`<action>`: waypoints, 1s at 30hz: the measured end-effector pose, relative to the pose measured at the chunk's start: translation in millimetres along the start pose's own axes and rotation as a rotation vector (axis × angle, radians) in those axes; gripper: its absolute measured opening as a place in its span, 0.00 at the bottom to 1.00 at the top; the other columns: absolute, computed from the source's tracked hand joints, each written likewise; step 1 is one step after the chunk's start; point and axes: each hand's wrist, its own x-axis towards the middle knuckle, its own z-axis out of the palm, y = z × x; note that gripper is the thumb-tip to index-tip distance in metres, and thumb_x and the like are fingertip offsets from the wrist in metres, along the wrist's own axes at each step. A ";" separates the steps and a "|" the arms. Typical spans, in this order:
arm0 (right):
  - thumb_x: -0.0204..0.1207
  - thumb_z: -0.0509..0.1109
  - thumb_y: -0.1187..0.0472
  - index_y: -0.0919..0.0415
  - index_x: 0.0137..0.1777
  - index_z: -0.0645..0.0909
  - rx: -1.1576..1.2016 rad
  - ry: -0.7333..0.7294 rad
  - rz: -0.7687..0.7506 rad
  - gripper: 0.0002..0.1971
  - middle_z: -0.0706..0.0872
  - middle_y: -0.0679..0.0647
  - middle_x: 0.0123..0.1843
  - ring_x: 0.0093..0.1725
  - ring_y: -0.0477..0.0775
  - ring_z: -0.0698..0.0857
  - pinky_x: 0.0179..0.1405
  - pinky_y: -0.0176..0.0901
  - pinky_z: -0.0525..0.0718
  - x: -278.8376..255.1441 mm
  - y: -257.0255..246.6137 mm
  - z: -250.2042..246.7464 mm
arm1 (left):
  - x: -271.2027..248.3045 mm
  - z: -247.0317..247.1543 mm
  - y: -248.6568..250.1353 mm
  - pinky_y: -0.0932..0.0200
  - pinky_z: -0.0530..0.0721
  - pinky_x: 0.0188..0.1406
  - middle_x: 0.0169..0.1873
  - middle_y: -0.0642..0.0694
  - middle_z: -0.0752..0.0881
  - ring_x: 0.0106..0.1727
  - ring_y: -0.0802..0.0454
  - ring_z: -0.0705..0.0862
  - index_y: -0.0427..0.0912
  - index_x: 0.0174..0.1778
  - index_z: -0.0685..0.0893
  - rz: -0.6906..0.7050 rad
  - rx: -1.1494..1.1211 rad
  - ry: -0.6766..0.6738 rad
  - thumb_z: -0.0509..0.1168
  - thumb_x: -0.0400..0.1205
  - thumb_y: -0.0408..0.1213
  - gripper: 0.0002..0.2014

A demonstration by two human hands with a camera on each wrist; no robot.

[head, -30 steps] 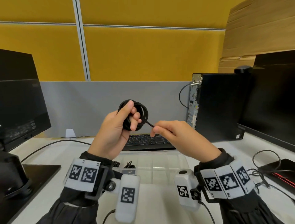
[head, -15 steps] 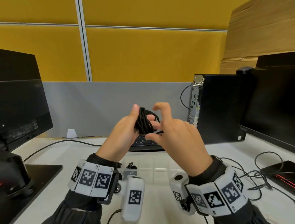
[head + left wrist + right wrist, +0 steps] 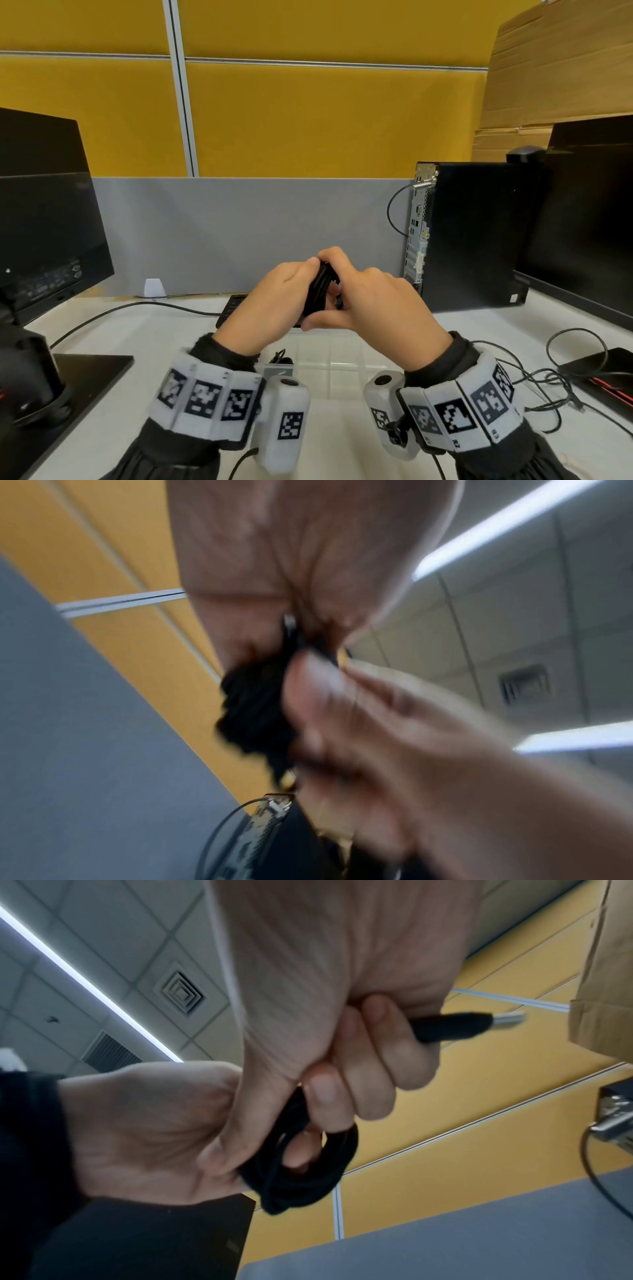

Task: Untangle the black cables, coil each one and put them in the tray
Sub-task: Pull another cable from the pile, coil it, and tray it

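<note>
A coiled black cable [image 3: 318, 291] is held up over the desk between both hands, edge-on to the head view. My left hand [image 3: 305, 277] grips the coil [image 3: 308, 1177] from the left with thumb on top. My right hand [image 3: 342, 284] closes on it from the right; in the right wrist view its curled fingers [image 3: 373, 1053] hold the cable's end, and the plug [image 3: 452, 1026] sticks out past them. The left wrist view is blurred and shows the coil [image 3: 253, 710] between the two hands. The clear tray [image 3: 346, 373] lies on the desk below the hands, with another black cable [image 3: 281, 358] at its left end.
A keyboard [image 3: 233, 308] lies behind the tray. A monitor [image 3: 44, 212] and its base [image 3: 68, 377] stand at the left, a computer tower [image 3: 476, 233] and a second monitor [image 3: 589, 219] at the right. Loose black cables [image 3: 548, 377] sprawl on the desk at the right.
Both hands have come lower and closer together. The coil has turned from face-on to edge-on, and my right hand, which pulled the loose end out to the right, now closes on the coil.
</note>
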 end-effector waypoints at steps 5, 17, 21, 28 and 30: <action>0.59 0.62 0.24 0.46 0.63 0.65 0.017 0.016 0.046 0.38 0.83 0.49 0.39 0.43 0.56 0.84 0.31 0.44 0.73 4.3 16.3 -0.9 | 0.1 -19.2 -7.5 0.44 0.74 0.64 0.43 0.31 0.84 0.50 0.45 0.82 0.26 0.47 0.82 0.048 -0.093 -0.196 0.54 0.81 0.44 0.22; 0.59 0.58 0.22 0.41 0.54 0.68 0.250 0.239 0.005 0.30 0.67 0.44 0.18 0.20 0.44 0.69 0.21 0.42 0.71 3.4 20.1 5.5 | -0.9 -15.9 -3.3 0.54 0.70 0.58 0.39 0.55 0.76 0.48 0.60 0.75 0.45 0.38 0.82 0.297 0.232 0.050 0.50 0.77 0.62 0.25; 0.64 0.70 0.45 0.58 0.48 0.75 1.143 0.144 0.034 0.20 0.78 0.42 0.22 0.20 0.39 0.74 0.18 0.32 0.71 7.5 12.8 4.5 | 3.9 -22.1 -8.9 0.68 0.75 0.56 0.48 0.48 0.83 0.56 0.57 0.80 0.42 0.48 0.86 0.344 -0.270 -0.018 0.64 0.73 0.56 0.20; 0.70 0.58 0.37 0.57 0.55 0.76 1.897 -0.083 0.272 0.25 0.66 0.44 0.15 0.13 0.38 0.58 0.15 0.34 0.47 13.2 10.1 22.0 | 13.4 -0.1 -28.6 0.58 0.79 0.63 0.57 0.52 0.86 0.64 0.54 0.81 0.46 0.64 0.76 0.251 -0.470 -0.043 0.74 0.66 0.48 0.30; 0.69 0.59 0.35 0.55 0.47 0.78 1.997 -0.113 0.345 0.23 0.60 0.44 0.13 0.12 0.39 0.55 0.15 0.33 0.46 14.9 12.0 24.0 | 15.3 8.3 -31.6 0.52 0.77 0.67 0.57 0.48 0.84 0.65 0.51 0.81 0.44 0.64 0.75 0.217 -0.462 -0.042 0.71 0.69 0.52 0.29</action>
